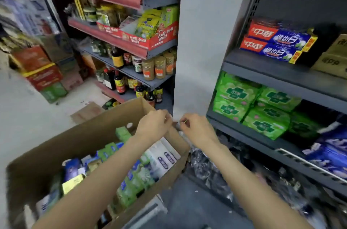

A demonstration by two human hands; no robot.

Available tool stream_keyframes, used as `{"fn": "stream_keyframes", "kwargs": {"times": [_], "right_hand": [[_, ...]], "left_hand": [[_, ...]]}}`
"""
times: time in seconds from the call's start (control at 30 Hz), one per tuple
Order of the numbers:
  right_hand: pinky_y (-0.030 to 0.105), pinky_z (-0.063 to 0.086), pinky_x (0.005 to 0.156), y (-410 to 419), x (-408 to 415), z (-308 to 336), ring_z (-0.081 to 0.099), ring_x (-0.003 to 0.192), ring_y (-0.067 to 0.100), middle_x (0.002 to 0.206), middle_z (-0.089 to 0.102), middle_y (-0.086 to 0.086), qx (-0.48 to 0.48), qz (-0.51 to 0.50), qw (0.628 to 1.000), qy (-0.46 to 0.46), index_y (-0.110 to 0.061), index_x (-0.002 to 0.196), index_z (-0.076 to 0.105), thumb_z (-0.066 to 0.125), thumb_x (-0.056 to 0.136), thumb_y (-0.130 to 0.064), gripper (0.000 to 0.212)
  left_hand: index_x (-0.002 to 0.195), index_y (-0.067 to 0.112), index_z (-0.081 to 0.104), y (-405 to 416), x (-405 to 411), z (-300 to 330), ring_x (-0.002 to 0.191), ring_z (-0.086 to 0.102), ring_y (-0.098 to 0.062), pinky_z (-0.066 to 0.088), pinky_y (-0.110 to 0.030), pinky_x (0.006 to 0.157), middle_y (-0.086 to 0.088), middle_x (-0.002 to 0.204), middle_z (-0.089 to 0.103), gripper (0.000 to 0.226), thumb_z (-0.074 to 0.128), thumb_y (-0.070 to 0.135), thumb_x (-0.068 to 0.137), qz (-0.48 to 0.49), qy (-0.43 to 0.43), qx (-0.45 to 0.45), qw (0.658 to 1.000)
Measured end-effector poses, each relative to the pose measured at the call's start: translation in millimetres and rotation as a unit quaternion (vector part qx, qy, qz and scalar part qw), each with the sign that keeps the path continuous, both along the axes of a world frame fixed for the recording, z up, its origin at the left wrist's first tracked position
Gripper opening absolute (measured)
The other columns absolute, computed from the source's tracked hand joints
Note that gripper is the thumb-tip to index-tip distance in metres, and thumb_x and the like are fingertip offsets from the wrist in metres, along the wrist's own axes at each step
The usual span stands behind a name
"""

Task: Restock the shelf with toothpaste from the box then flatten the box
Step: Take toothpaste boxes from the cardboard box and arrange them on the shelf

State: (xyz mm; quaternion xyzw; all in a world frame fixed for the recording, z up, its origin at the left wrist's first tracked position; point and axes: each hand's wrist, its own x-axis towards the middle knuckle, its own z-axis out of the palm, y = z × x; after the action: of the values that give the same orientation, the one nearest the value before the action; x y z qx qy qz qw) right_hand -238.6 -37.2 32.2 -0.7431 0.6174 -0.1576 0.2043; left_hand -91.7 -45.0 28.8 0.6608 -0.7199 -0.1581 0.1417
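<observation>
1. Presently, I have both hands raised over the far right corner of the box [56, 146], close together but not touching each other.
2. Left hand [155, 122]: fingers curled, tips drawn together at the box's far corner. It appears to pinch something small; whether that is the cardboard edge or a wrapper, I cannot tell.
3. Right hand [197, 127]: fingers likewise curled and drawn together, just beside the left, over the gap between box and shelf [262, 71]. A thin greenish sliver shows at the fingertips; the frame is too blurred to identify it.
4. Box: open on the floor [28, 116], well filled with toothpaste cartons [161, 155] in white, green and blue packs. None is in either hand.
5. Shelf: two red-and-blue toothpaste packs [276, 43] already lie stacked at its left end, with bare shelf in front of them. Green packets [253, 105] fill the tier below.
6. Step in hand, by my judgement: restocking, early on, with the box near full. Flattening is far off.
7. Next move calls for freeing the fingers, dropping one hand into the box, gripping a carton along its length, and carrying it up and right to the shelf beside the stacked packs.
8. Risk: the shelf lip sits above the box, so the carton must clear it.
</observation>
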Motion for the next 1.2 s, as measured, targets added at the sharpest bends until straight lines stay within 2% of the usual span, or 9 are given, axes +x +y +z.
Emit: {"fn": "stream_keyframes", "kwargs": {"times": [0.17,0.33,0.5,0.6,0.7,0.87,1.0,1.13,1.2], "right_hand": [[0.034,0.050,0.072,37,71,-42,0.062,0.091,0.029,0.099,0.068,0.010,0.056,0.001,0.998,0.025,-0.015,0.100,0.067,0.046,0.091,-0.018,0.023],[0.033,0.044,0.090,58,122,-84,0.054,0.114,0.029,0.127,0.058,0.014,0.180,0.041,0.983,0.010,-0.009,0.127,0.054,0.053,0.092,-0.020,0.037],[0.032,0.037,0.102,68,149,-120,0.041,0.132,0.026,0.147,0.039,0.012,0.289,0.068,0.955,0.005,-0.009,0.145,0.030,0.059,0.089,-0.043,0.072],[0.038,0.036,0.107,70,157,-133,0.037,0.133,0.029,0.147,0.033,0.016,0.280,0.063,0.957,0.048,-0.013,0.146,0.027,0.067,0.077,-0.056,0.090],[0.042,0.035,0.108,70,164,-138,0.034,0.132,0.035,0.142,0.030,0.021,0.264,0.061,0.957,0.101,-0.015,0.147,0.023,0.074,0.071,-0.054,0.099],[0.041,0.041,0.099,69,170,-134,0.040,0.122,0.038,0.132,0.036,0.022,0.250,0.091,0.951,0.159,-0.013,0.141,0.028,0.068,0.079,-0.042,0.080],[0.037,0.042,0.096,68,168,-126,0.042,0.120,0.034,0.129,0.040,0.022,0.260,0.116,0.946,0.156,-0.011,0.147,0.021,0.064,0.082,-0.036,0.082],[0.015,0.037,0.061,66,156,-113,0.049,0.078,0.006,0.092,0.055,0.000,0.294,0.146,0.940,0.088,-0.021,0.151,0.014,0.060,0.087,-0.022,0.078],[0.017,0.040,0.076,67,153,-111,0.054,0.098,0.012,0.123,0.056,0.002,0.308,0.153,0.937,0.062,-0.025,0.151,0.015,0.058,0.090,-0.020,0.075]], "left_hand": [[0.090,0.004,0.056,36,71,-42,0.104,0.059,-0.037,0.047,-0.038,0.074,-0.022,0.105,0.062,0.020,0.043,0.019,0.092,0.052,-0.015,0.097,0.994],[0.128,0.006,0.049,60,126,-78,0.122,0.048,-0.034,0.043,-0.039,0.093,-0.019,0.129,0.051,0.042,0.052,0.029,0.092,0.025,-0.102,0.169,0.980],[0.149,0.017,0.024,80,162,-115,0.146,0.010,-0.024,0.019,-0.041,0.117,-0.008,0.159,0.011,0.078,0.059,0.047,0.086,-0.073,-0.129,0.225,0.963],[0.151,0.020,0.017,89,174,-120,0.148,0.002,-0.021,0.012,-0.038,0.119,-0.004,0.160,0.002,0.087,0.064,0.047,0.083,-0.118,-0.123,0.194,0.966],[0.150,0.018,0.021,88,181,-122,0.147,0.005,-0.019,0.013,-0.033,0.119,-0.002,0.160,0.006,0.090,0.068,0.048,0.080,-0.122,-0.093,0.173,0.973],[0.151,0.011,0.015,88,183,-126,0.147,0.003,-0.021,0.013,-0.034,0.119,-0.006,0.160,0.004,0.107,0.073,0.053,0.072,-0.077,-0.067,0.149,0.984],[0.152,0.013,0.005,96,189,-126,0.147,-0.003,-0.025,0.011,-0.038,0.118,-0.009,0.159,-0.006,0.120,0.076,0.057,0.066,-0.015,-0.027,0.154,0.988],[0.151,0.019,-0.006,102,195,-126,0.138,0.022,-0.030,0.027,-0.041,0.110,-0.013,0.148,0.025,0.127,0.076,0.059,0.064,0.023,0.011,0.170,0.985],[0.151,0.019,-0.008,104,199,-126,0.130,0.030,-0.029,0.030,-0.040,0.107,-0.011,0.139,0.034,0.127,0.074,0.061,0.064,0.019,0.010,0.165,0.986]]}}
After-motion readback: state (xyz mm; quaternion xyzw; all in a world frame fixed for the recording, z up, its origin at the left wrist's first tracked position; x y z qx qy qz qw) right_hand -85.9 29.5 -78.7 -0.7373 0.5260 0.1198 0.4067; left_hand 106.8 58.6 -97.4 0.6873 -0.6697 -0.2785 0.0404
